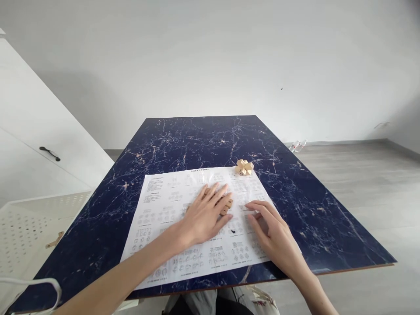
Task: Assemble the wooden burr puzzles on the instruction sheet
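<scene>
Blue marbled tabletop [197,140] bears a printed sheet [164,212]. At the sheet's one o'clock, one wooden knot [244,167] looks fully assembled; mid-sheet, wooden pieces [226,208] lie under my flat, ungripping left hand [206,214] — joined or not, I can't tell. At three o'clock, my right hand [271,229] curls loosely, seemingly empty.

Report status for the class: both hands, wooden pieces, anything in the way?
Left hand spread over wooden pieces, partly hiding them. Right hand half-curled, nothing visible in it. Assembled wooden puzzle at printed sheet's far right corner.
</scene>
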`<control>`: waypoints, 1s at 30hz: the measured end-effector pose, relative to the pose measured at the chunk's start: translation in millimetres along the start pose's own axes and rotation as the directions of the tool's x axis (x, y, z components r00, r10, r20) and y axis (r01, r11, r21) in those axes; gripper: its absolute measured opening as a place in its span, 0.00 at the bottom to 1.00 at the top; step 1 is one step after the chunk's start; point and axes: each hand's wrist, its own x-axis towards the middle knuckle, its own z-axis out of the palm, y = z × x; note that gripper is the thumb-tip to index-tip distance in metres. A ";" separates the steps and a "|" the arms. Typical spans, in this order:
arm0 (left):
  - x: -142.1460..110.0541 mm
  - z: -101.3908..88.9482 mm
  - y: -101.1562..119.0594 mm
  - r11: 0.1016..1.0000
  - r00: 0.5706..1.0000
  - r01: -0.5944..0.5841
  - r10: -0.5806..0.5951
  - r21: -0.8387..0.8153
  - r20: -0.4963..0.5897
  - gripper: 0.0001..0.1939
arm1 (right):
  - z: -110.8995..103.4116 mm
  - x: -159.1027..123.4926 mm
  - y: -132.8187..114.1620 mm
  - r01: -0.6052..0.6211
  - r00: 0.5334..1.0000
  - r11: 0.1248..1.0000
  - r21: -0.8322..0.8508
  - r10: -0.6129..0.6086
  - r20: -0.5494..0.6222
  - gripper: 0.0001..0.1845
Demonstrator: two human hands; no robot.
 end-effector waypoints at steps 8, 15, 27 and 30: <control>-33.8 -31.1 -64.0 0.992 0.992 0.120 -0.121 0.046 0.030 0.38 | -0.1 -2.1 2.1 -0.014 1.000 1.000 -0.013 0.015 0.019 0.14; -69.2 -49.3 -112.1 0.980 0.983 0.179 -0.182 0.086 0.029 0.37 | 0.6 -4.0 4.8 0.004 1.000 0.999 -0.035 -0.004 0.022 0.13; -98.8 -62.6 -137.7 0.955 0.976 0.210 -0.192 0.209 -0.104 0.44 | 0.3 -8.2 6.0 0.031 0.999 0.998 -0.047 -0.030 0.033 0.14; -102.2 -58.0 -129.9 0.923 0.936 0.307 -0.248 0.231 -0.251 0.49 | 0.3 -8.9 6.6 0.030 0.999 0.998 -0.054 -0.028 0.036 0.14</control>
